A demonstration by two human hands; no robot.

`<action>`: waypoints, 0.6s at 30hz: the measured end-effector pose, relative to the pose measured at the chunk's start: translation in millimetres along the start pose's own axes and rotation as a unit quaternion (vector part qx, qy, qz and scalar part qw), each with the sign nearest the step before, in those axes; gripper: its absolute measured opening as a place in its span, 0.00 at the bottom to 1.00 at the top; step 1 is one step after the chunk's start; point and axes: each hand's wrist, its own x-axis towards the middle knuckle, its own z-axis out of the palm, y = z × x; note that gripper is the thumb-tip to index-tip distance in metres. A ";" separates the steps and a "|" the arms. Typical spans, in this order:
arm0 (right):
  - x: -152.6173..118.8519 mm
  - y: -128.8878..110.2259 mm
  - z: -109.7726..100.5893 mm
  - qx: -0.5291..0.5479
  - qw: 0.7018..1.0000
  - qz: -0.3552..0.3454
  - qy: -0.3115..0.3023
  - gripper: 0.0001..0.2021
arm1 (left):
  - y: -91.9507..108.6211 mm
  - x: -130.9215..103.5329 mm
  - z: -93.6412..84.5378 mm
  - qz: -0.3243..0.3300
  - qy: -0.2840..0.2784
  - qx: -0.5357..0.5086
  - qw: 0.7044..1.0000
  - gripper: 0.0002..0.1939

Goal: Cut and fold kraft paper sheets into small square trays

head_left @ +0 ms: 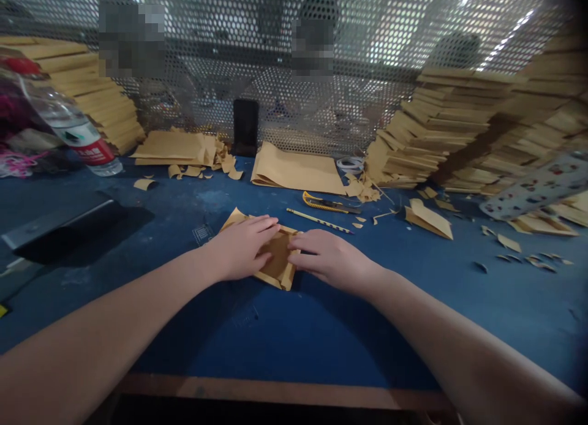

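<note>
A small piece of brown kraft paper (278,256) with folded-up edges lies on the blue table in front of me. My left hand (245,244) rests flat over its left part, fingers stretched out and pointing right, hiding much of that side. At the right edge, my right hand (328,259) has its fingertips and thumb closed on the folded border. Just beyond the paper lie a yellow-and-dark patterned pencil (320,220) and a yellow utility knife (328,203).
Tall stacks of folded brown paper (441,119) stand right and left at the back, against a perforated metal screen (275,57). A phone (245,127) leans there. A water bottle (76,128) and a dark device (68,229) are left. Paper scraps (533,261) lie right.
</note>
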 end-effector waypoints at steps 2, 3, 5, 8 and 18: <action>-0.2 0.5 1.8 0.015 1.000 -0.007 0.011 0.12 | -0.2 0.0 0.2 0.000 -0.001 -0.001 1.000 0.33; -0.2 0.8 2.6 0.022 1.000 -0.010 0.014 0.12 | 0.0 0.0 0.1 -0.001 -0.002 -0.003 1.000 0.33; 0.2 1.9 3.8 0.039 0.999 -0.016 0.016 0.14 | 0.6 0.1 -0.6 -0.004 -0.004 -0.008 1.000 0.33; 1.2 4.6 4.4 0.066 0.997 -0.024 0.016 0.17 | 1.7 0.5 -2.0 -0.007 -0.010 -0.012 1.000 0.33; -2.2 11.7 6.8 0.080 0.996 -0.016 -0.023 0.15 | 0.2 0.7 -2.1 -0.004 -0.011 -0.009 1.000 0.33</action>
